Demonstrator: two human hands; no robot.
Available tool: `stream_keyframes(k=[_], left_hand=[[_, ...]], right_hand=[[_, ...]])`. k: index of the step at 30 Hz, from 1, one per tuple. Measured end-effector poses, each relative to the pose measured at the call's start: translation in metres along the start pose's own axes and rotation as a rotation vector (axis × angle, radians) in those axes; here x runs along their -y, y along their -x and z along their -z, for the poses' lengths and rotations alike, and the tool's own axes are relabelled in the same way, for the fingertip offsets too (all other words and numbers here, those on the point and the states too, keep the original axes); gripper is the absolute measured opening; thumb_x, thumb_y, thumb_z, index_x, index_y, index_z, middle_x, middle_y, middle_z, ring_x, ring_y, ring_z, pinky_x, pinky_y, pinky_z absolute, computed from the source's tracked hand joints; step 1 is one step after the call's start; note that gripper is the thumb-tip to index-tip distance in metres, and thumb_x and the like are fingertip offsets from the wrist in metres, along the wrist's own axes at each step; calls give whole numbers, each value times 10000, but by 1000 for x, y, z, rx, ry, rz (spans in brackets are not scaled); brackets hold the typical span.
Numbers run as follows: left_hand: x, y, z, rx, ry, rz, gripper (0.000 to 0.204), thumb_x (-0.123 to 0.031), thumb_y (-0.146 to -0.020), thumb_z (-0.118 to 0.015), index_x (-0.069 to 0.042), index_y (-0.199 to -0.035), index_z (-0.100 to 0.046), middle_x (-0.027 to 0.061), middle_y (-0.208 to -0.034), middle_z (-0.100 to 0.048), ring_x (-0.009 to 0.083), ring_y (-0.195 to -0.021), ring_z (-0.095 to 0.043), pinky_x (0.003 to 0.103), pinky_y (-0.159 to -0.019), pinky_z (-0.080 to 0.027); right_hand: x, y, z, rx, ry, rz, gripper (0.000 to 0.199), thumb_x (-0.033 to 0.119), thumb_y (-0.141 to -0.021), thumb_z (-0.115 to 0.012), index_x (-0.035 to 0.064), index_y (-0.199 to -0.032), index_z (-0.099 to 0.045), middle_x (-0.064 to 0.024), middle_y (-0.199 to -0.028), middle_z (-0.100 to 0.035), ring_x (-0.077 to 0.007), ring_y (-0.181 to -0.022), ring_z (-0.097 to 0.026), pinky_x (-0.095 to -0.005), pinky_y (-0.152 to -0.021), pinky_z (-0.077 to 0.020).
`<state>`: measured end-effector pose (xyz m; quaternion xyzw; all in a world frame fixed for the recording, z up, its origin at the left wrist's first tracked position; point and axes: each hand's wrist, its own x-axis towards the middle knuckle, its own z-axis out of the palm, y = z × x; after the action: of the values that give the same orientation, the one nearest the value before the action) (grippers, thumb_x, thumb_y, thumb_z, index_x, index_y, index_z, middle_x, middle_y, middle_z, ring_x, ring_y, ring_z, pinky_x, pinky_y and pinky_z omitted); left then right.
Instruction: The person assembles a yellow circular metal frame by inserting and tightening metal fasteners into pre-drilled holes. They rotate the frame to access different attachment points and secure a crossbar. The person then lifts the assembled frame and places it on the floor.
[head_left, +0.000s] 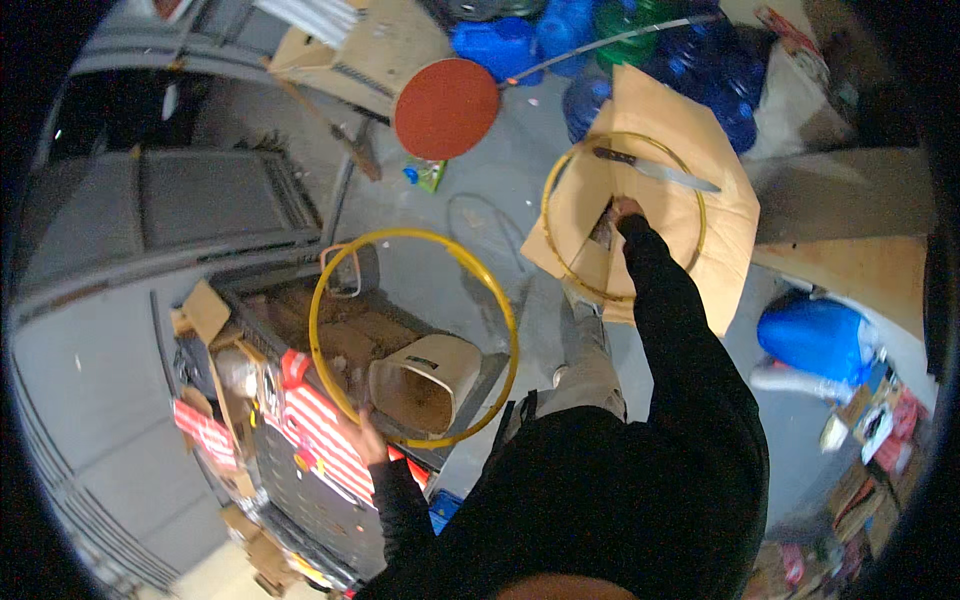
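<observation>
My left hand (368,440) is closed on the lower left rim of a large yellow hoop (515,345), held up at the left. Through the hoop a beige bin (455,372) with brown contents shows. My right hand (627,208) reaches to a big folded cardboard sheet (725,250), fingers curled at a flap edge beside a dark gap; the grip is partly hidden. A second, thinner yellow hoop (546,205) lies on the cardboard around that hand, passing under my forearm. A dark-handled knife (668,174) lies on the cardboard, beyond the hand.
Blue and green water jugs (495,45) stand at the back. A round red-brown disc (446,108) is near a wooden box (385,60). On the left is a cart with red-and-white striped packaging (330,440). A blue bag (815,338) and clutter lie at the right.
</observation>
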<state>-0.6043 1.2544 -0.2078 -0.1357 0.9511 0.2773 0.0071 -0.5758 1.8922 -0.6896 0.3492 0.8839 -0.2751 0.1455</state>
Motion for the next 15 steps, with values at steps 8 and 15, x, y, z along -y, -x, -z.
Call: stream_keyframes(k=[8,15], left_hand=[[-1,-8,18,-47,41,83,418,-213,-873,-644,48,-1167,-504,131,-1099,-532,273,-1070,-510,419,-993,-404],[-24,-41,57,45,231,255,321,-234,-918,-627,-53,-1175,-568,-31,-774,-514,61,-576,-466,229,-484,-360]], right_hand=[[47,-56,60,-22,261,-127,837,399,-808,-759,232,-1535,-380,-81,-1528,-431,-336,-1421,-388,-560,-1128,-345],[39,-86,47,-128,327,-83,803,369,-805,-742,209,-1519,-412,-98,-1541,-442,-339,-1438,-388,-561,-1184,-252]])
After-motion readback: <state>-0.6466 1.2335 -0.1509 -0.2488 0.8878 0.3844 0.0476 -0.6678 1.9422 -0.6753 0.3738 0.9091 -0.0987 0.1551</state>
